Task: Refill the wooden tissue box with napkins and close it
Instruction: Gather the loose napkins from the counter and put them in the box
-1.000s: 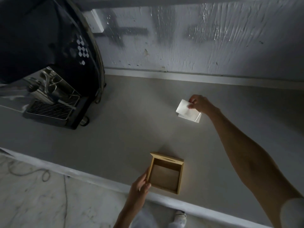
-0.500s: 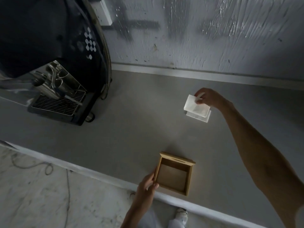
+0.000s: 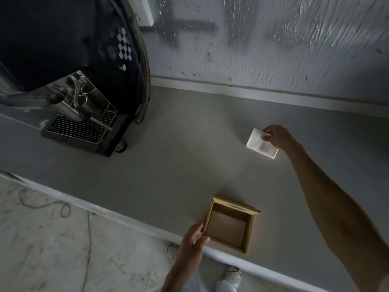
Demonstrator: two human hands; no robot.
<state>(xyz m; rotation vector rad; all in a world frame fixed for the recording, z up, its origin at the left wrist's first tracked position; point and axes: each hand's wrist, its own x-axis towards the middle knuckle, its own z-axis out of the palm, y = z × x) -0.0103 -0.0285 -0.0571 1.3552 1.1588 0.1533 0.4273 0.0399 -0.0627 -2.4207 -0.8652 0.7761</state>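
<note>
An open wooden tissue box (image 3: 230, 225) lies near the front edge of the grey counter, its inside bare. Along its far side rests the wooden lid (image 3: 236, 205) with a slot. My left hand (image 3: 192, 242) grips the box's left wall. Farther back on the right, a small stack of white napkins (image 3: 260, 145) lies on the counter. My right hand (image 3: 277, 137) reaches over it and pinches the far corner of the top napkins between thumb and fingers.
A black espresso machine (image 3: 80, 85) with a metal drip grate stands at the back left of the counter (image 3: 179, 154). A rough white wall (image 3: 273, 43) runs behind. Below the counter edge is a marble floor (image 3: 63, 245) with a cable, and my shoe.
The view shifted slightly. My right hand pushed the lifted top napkins back down onto the stack and now pinches its far corner. My left hand stays on the box.
</note>
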